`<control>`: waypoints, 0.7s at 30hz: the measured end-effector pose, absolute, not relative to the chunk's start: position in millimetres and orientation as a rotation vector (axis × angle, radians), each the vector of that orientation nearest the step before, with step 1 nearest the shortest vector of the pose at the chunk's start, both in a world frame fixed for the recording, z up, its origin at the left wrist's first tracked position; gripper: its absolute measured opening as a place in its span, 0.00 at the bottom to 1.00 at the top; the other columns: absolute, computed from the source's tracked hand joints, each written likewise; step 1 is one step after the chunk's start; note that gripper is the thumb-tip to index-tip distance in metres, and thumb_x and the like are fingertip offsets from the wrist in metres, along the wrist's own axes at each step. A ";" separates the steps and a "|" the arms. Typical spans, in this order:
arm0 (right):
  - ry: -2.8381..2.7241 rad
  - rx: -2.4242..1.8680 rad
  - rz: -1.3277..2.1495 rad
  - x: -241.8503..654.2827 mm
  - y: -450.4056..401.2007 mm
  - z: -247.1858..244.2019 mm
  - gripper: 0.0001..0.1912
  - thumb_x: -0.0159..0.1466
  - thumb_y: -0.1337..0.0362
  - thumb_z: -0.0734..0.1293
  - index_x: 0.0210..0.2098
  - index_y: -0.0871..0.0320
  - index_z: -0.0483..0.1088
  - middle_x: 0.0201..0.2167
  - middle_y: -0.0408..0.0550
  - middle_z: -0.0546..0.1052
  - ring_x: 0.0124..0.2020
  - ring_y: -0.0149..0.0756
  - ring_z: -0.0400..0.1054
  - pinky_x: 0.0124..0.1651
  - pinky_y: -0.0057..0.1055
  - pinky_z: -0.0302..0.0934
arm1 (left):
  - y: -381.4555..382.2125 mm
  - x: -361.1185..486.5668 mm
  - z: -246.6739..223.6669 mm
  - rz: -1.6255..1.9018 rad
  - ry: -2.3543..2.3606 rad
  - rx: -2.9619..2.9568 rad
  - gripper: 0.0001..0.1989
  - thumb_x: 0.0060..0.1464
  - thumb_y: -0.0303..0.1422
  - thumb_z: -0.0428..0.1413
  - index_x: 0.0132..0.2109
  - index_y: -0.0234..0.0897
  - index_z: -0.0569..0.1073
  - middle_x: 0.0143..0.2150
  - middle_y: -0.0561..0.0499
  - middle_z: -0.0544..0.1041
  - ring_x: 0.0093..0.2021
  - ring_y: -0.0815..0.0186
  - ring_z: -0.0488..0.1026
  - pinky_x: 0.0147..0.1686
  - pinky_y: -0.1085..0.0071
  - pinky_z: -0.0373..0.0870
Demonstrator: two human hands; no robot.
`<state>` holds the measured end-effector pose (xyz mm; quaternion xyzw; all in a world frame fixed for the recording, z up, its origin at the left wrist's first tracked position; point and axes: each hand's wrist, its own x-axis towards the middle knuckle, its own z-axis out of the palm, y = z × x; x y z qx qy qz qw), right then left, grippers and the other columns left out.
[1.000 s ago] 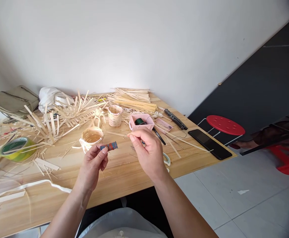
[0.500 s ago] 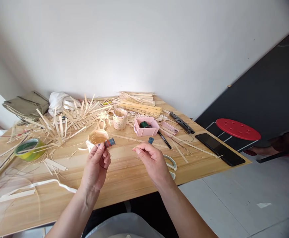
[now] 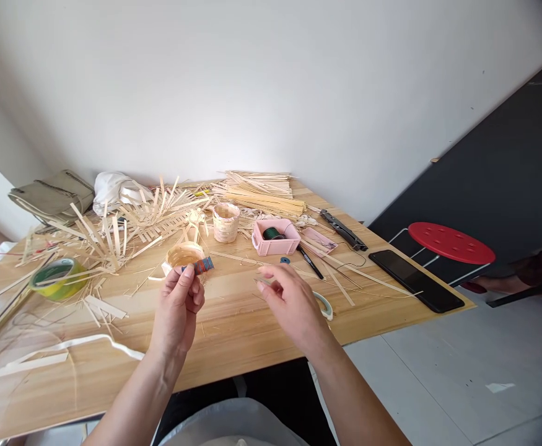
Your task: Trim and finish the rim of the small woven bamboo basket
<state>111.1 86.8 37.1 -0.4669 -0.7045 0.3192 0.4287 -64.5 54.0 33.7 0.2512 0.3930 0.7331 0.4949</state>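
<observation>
My left hand pinches a small blue spool wound with red thread between thumb and fingers. Just behind the spool stands a shallow woven basket, its lower front partly covered by my hand. My right hand hovers over the table to the right, fingers bent. Its thumb and index tips are slightly parted around something thin that I cannot make out. Beyond that hand, a second blue spool stands on the table. Scissors lie partly hidden beneath the right hand.
Behind are a taller woven basket, a pink crate with dark green thread, and piled wooden strips. A tape roll lies left. A black pen and phone lie right; a red stool stands beyond.
My right hand has shifted slightly right, and its thumb and index finger have parted from a tight pinch. The left hand keeps the spool, slightly turned. The view has shifted a little.
</observation>
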 end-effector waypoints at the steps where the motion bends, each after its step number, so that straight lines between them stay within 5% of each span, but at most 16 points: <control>1: -1.718 -1.163 0.712 109.7 85.6 36.9 0.08 0.57 0.66 0.61 0.33 0.59 0.71 0.32 0.47 0.72 0.27 0.32 0.64 0.31 0.30 0.59 | 54.0 -64.2 33.3 1.775 0.955 0.604 0.16 0.43 0.35 0.63 0.25 0.35 0.62 0.17 0.60 0.61 0.16 0.79 0.54 0.14 0.83 0.49; 9: -1.675 -0.956 0.825 73.3 74.3 43.6 0.05 0.58 0.68 0.63 0.29 0.59 0.72 0.27 0.44 0.73 0.27 0.30 0.66 0.29 0.25 0.61 | 50.5 -52.9 28.0 1.829 1.005 0.802 0.10 0.47 0.34 0.61 0.32 0.36 0.68 0.20 0.59 0.64 0.18 0.78 0.57 0.16 0.82 0.52; 15: -1.683 -0.973 0.609 61.7 79.6 40.3 0.06 0.57 0.70 0.64 0.34 0.61 0.72 0.31 0.46 0.73 0.23 0.27 0.62 0.28 0.26 0.60 | 47.5 -55.0 19.1 1.906 1.099 1.097 0.07 0.49 0.33 0.60 0.37 0.39 0.70 0.24 0.58 0.68 0.18 0.77 0.59 0.17 0.80 0.56; 21: -1.730 -0.938 0.554 62.2 81.6 40.4 0.08 0.59 0.72 0.61 0.28 0.59 0.71 0.27 0.47 0.73 0.27 0.31 0.65 0.30 0.27 0.61 | 42.7 -54.0 17.2 1.861 1.230 1.205 0.09 0.47 0.31 0.61 0.38 0.41 0.71 0.30 0.54 0.74 0.21 0.74 0.63 0.20 0.78 0.59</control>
